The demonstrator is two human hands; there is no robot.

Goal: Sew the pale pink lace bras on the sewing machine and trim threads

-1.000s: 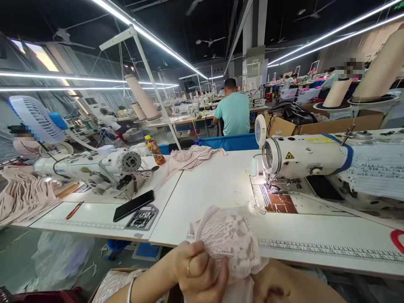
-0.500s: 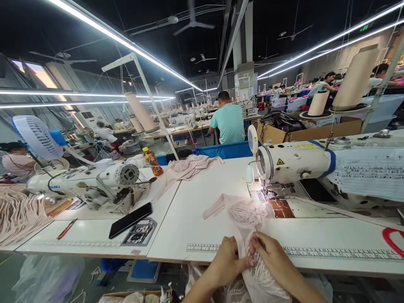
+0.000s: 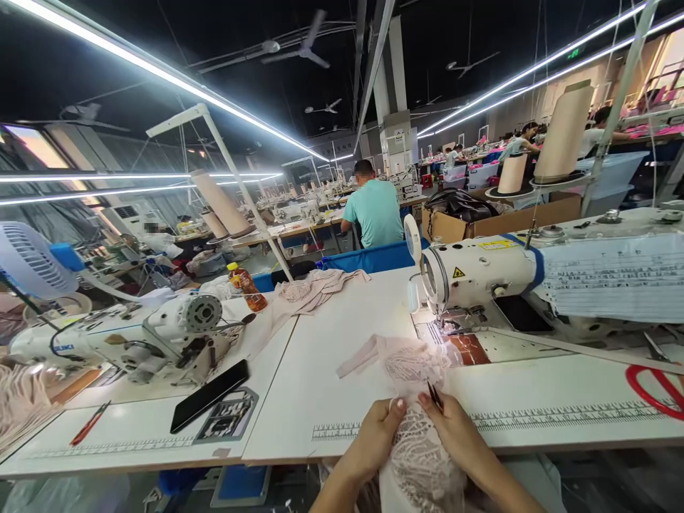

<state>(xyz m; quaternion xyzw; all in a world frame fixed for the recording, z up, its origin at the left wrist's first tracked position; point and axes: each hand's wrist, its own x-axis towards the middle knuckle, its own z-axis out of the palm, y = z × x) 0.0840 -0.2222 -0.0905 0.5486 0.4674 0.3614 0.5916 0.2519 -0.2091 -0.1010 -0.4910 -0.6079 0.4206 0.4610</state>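
A pale pink piece of lace fabric (image 3: 420, 449) hangs over the front edge of the white table, its far end lying beside the needle of the right sewing machine (image 3: 481, 274). My left hand (image 3: 377, 431) pinches its left side, thumb on top. On the other side my right hand (image 3: 452, 424) grips the lace with its thumb. A small dark tool with two pointed tips (image 3: 434, 393) sticks out from that hand; whether it is tweezers or snips I cannot tell. The fingers beneath the fabric are hidden.
Red-handled scissors (image 3: 649, 388) lie at the right edge. To the left are a black phone (image 3: 210, 396), a red cutter (image 3: 90, 423) and a second sewing machine (image 3: 133, 338). Further back stand a drink bottle (image 3: 246, 287) and more pink fabric (image 3: 315, 291). A person in teal (image 3: 374, 212) sits ahead.
My hands have moved up and apart along the lace, which now lies spread wider between them. The dark pointed tool now shows in my right hand. The view has turned slightly right.
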